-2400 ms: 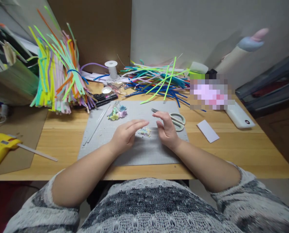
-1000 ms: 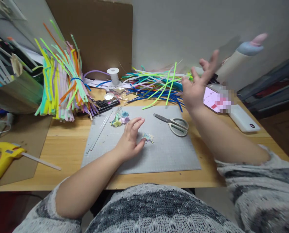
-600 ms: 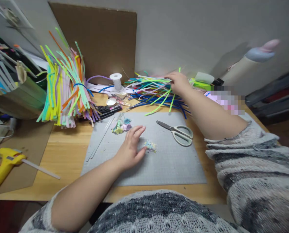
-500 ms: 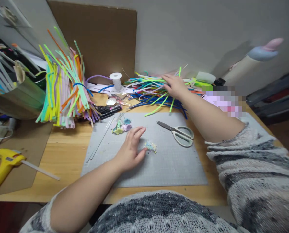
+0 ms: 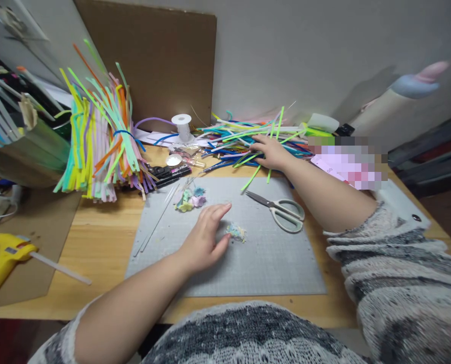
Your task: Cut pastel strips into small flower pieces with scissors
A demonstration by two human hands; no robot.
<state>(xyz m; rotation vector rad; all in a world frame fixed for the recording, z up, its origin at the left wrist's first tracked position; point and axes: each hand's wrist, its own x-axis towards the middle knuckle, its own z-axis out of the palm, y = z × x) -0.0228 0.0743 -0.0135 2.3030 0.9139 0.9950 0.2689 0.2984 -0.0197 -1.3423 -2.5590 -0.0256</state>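
Observation:
My left hand (image 5: 207, 238) lies flat and relaxed on the grey cutting mat (image 5: 271, 263), fingers apart, just left of a small pastel paper scrap (image 5: 236, 231). My right hand (image 5: 271, 151) reaches across to the back of the desk and rests, fingers spread, on the loose pile of coloured pipe cleaners (image 5: 233, 139). A bright green pipe cleaner (image 5: 252, 177) trails from under it toward the mat. Whether the fingers grip any strand I cannot tell. Pale green scissors (image 5: 284, 212) lie on the mat beside my right forearm.
A tall bundle of coloured strips (image 5: 96, 136) stands at the left. A yellow glue gun (image 5: 1, 258) lies on cardboard at the far left. Small paper flowers (image 5: 189, 199), thin white rods (image 5: 155, 222), black markers (image 5: 168, 174) and a white spool (image 5: 182, 126) sit behind the mat.
My right hand left the paper scrap, lifted up and right, then came down onto the pipe cleaner pile and drew slightly toward me. My left hand stayed on the mat.

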